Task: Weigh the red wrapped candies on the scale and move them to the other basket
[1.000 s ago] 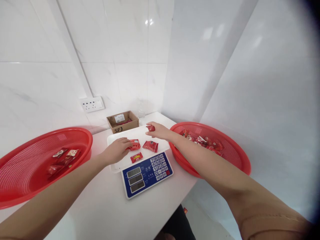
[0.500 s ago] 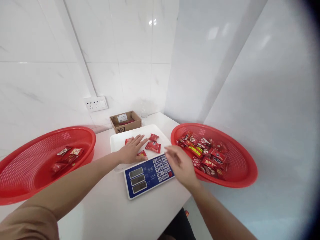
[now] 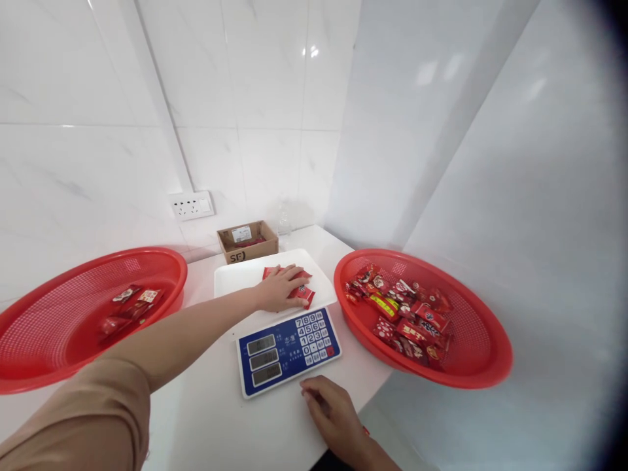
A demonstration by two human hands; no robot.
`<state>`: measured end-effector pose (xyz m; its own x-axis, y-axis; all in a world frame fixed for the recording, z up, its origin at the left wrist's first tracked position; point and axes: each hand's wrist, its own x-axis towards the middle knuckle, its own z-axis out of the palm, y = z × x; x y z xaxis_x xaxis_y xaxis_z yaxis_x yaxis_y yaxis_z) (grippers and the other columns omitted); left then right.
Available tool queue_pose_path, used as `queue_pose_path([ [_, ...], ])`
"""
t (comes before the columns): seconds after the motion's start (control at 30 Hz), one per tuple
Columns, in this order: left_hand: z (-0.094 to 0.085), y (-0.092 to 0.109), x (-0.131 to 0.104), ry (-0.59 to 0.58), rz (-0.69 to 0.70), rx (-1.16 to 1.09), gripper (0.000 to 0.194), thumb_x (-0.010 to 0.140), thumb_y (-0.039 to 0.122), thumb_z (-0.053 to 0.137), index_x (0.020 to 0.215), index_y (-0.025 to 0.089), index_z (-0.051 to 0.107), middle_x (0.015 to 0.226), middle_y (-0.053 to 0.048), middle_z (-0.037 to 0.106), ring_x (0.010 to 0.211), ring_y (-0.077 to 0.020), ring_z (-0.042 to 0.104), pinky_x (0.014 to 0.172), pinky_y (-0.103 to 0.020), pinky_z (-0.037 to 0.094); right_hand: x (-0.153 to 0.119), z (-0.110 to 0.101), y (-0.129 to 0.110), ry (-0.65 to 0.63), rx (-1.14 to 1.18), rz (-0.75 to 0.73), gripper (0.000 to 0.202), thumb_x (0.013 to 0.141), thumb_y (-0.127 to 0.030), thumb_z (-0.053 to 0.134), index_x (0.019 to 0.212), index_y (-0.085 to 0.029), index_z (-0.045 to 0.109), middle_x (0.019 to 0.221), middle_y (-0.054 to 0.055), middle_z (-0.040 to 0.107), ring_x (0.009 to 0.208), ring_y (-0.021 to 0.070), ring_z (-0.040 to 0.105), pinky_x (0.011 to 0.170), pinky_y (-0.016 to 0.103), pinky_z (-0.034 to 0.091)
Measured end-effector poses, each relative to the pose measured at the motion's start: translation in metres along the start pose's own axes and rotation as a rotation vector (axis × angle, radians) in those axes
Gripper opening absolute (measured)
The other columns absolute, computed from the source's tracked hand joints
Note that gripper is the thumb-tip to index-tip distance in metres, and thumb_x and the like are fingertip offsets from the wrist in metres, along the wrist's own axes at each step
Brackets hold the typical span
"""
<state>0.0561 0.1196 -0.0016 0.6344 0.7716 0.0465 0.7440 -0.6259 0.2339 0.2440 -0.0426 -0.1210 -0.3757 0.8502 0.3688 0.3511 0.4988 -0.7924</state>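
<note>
My left hand [image 3: 280, 288] reaches over the white pan [image 3: 235, 278] of the weighing scale. Its fingers and thumb are bent round several red wrapped candies [image 3: 305, 297], partly hiding them. Below the pan, the scale's blue keypad panel [image 3: 289, 350] shows three small displays with blurred digits. My right hand [image 3: 336, 415] is near the table's front edge, just below the panel. Its fingers are curled closed, and nothing shows in them.
A red basket [image 3: 498, 340] full of wrapped candies [image 3: 415, 314] stands right of the scale. Another red basket [image 3: 29, 294] at left holds a few packets [image 3: 132, 307]. Behind the scale are a small cardboard box [image 3: 250, 250] and a clear container [image 3: 284, 219]. Walls rise behind and at right.
My left hand has moved right across the pan, drawing the spread candies together under its fingers. My right hand has dropped from beside the keypad to the table's front edge and curled closed.
</note>
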Motion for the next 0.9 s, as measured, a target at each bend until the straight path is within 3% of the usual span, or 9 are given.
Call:
queue_pose_path([
  [0.13,-0.019,0.009,-0.022,0.120,-0.055,-0.080,0.058,0.084,0.057,0.043,0.132,0.025,0.040,0.142,-0.011,0.036,0.135,-0.0277,0.021,0.108,-0.051,0.018,0.000,-0.002,-0.003,0.031,0.020,0.039,0.017,0.082,-0.021,0.046,0.090,-0.023,0.061,0.077,0.002,0.066,0.066,0.0157,0.062,0.061,0.025,0.050],
  [0.27,-0.038,0.034,-0.068,0.338,-0.185,-0.212,0.050,0.093,0.047,0.025,0.136,0.022,0.029,0.143,-0.011,0.034,0.133,-0.0218,0.029,0.107,-0.043,0.028,0.000,-0.002,0.000,0.025,0.011,0.042,0.017,0.082,-0.022,0.045,0.089,-0.024,0.061,0.075,0.002,0.066,0.065,0.0164,0.062,0.060,0.026,0.050],
  [0.4,-0.030,0.060,-0.115,0.746,-0.273,-0.775,0.036,0.092,0.042,0.036,0.123,0.026,0.043,0.125,-0.006,0.055,0.118,-0.0220,0.049,0.100,-0.041,0.040,0.003,0.002,0.010,-0.001,-0.016,0.002,0.017,0.081,-0.022,0.046,0.088,-0.025,0.060,0.072,0.002,0.066,0.062,0.0166,0.062,0.057,0.026,0.050],
  [0.5,-0.013,0.067,-0.133,0.894,-0.322,-0.980,0.031,0.092,0.041,0.037,0.114,0.024,0.050,0.113,-0.007,0.061,0.106,-0.0232,0.058,0.090,-0.042,0.049,0.005,0.008,0.015,0.006,-0.050,-0.015,0.016,0.079,-0.022,0.046,0.086,-0.026,0.061,0.071,0.001,0.066,0.060,0.0166,0.062,0.056,0.026,0.050],
  [0.6,-0.003,0.065,-0.134,0.807,-0.472,-0.895,0.032,0.087,0.046,0.045,0.108,0.023,0.054,0.112,-0.008,0.061,0.103,-0.0242,0.060,0.087,-0.041,0.051,0.006,0.007,0.010,0.006,-0.102,-0.056,0.017,0.078,-0.019,0.046,0.083,-0.024,0.062,0.067,0.001,0.066,0.057,0.0157,0.062,0.053,0.024,0.049],
  [0.7,-0.002,0.059,-0.127,0.644,-0.558,-0.652,0.038,0.083,0.049,0.049,0.114,0.028,0.053,0.122,-0.005,0.057,0.109,-0.0260,0.056,0.073,-0.033,0.055,0.010,-0.013,-0.013,-0.003,-0.149,-0.167,0.019,0.077,-0.015,0.046,0.082,-0.023,0.062,0.066,0.002,0.067,0.059,0.0149,0.063,0.056,0.023,0.050],
  [0.8,-0.006,0.052,-0.120,0.607,-0.505,-0.443,0.041,0.082,0.048,0.048,0.120,0.032,0.050,0.131,-0.003,0.051,0.119,-0.0281,0.049,0.052,-0.025,0.053,0.026,-0.059,-0.046,0.026,-0.218,-0.194,0.020,0.080,-0.015,0.046,0.085,-0.024,0.063,0.072,0.002,0.069,0.067,0.0144,0.064,0.063,0.024,0.050],
  [0.9,-0.011,0.046,-0.114,0.594,-0.414,-0.297,0.041,0.083,0.047,0.046,0.121,0.031,0.051,0.135,-0.003,0.047,0.123,-0.0290,0.043,0.054,-0.027,0.054,0.056,-0.119,-0.069,0.096,-0.311,-0.049,0.019,0.084,-0.023,0.045,0.089,-0.025,0.064,0.083,0.003,0.070,0.076,0.0153,0.064,0.068,0.026,0.050],
])
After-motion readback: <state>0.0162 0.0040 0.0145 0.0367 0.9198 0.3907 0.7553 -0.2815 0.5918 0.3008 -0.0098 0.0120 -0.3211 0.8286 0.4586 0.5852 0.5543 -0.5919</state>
